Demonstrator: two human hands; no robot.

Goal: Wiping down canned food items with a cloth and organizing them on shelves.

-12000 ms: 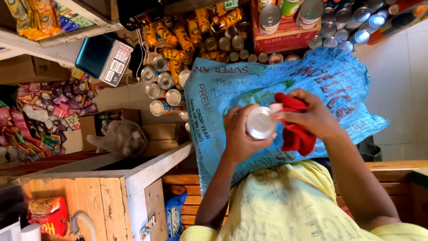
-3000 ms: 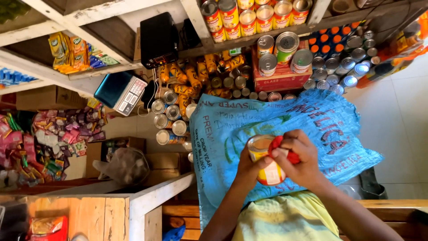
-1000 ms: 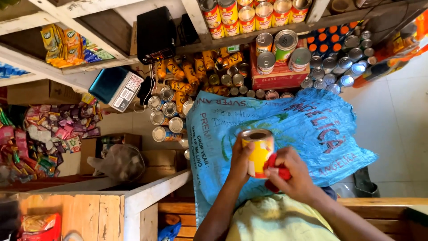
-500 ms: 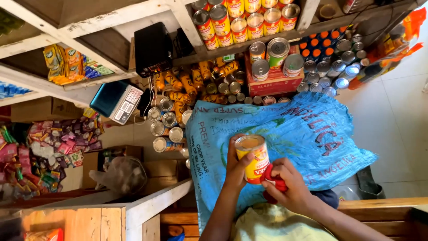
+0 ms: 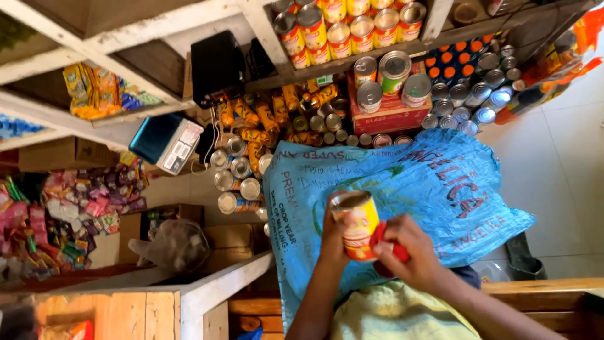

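Note:
My left hand (image 5: 333, 236) grips a tin can (image 5: 356, 225) with a yellow and orange label, its metal top tilted up and left. Against the can's right side, my right hand (image 5: 412, 255) presses a bunched red cloth (image 5: 384, 239). Both hands are held over a blue woven sack (image 5: 440, 189) that is spread below them. My yellow shirt (image 5: 390, 315) shows at the bottom edge.
Rows of tins fill a wooden shelf (image 5: 352, 25) and more tins stand on a red box (image 5: 390, 113). Loose cans (image 5: 236, 182) and orange packets (image 5: 264, 119) lie left of the sack. A blue weighing scale (image 5: 167, 141) and a wooden counter (image 5: 189, 302) are at left.
The can has turned from end-on to side-on and dropped slightly toward me. The red cloth has moved from beside its top to its right side.

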